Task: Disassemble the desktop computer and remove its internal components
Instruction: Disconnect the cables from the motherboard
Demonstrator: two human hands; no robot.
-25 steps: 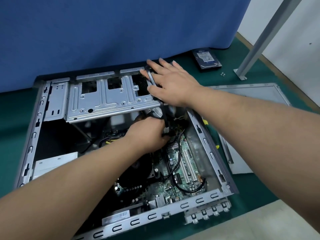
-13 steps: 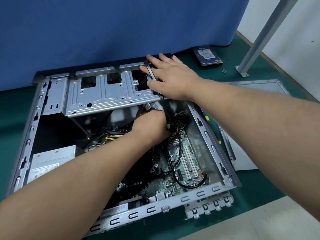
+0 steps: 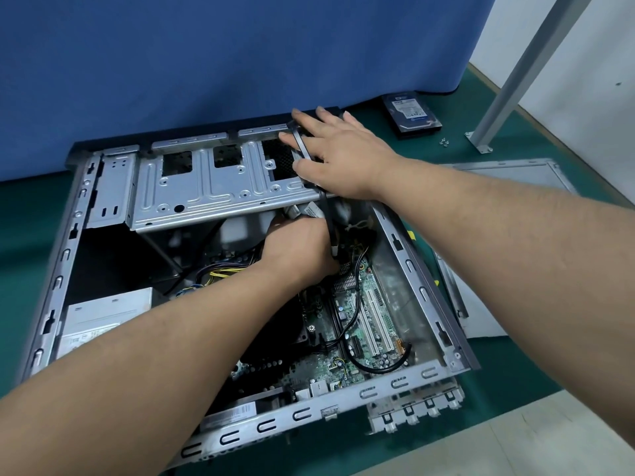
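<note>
A: Largest first?
B: Open desktop computer case (image 3: 220, 438), lying on its side on a green desk (image 3: 515, 383) before a blue fabric partition (image 3: 206, 56). Grey stamped sheet metal, rectangular, edges punched with slots.

A: Inside?
B: At the far end, a ribbed steel drive cage (image 3: 206, 187) with square cut-outs. At the near right, a green motherboard (image 3: 343, 338), crowded with small parts and two long white slots. At the left, a silver box-shaped power supply (image 3: 103, 317) with a paper label. Thin black cables (image 3: 357, 304) looping over the board; yellow wires near the middle.

A: And the hands?
B: Right hand (image 3: 338, 156) spread flat, palm down, fingers extended, pressing on the cage's far right corner and over a flat black cable (image 3: 302, 146) running beneath it. Left hand (image 3: 297, 249) reaching in under the cage, curled closed around something near a grey connector; exactly what, impossible to tell.

A: Outside the case?
B: Pale flat side panel (image 3: 481, 304) lying to the right. Black hard drive (image 3: 410, 111) with a white label at the far right, small screws (image 3: 444, 142) just beside it, next to a grey metal post (image 3: 515, 70).
</note>
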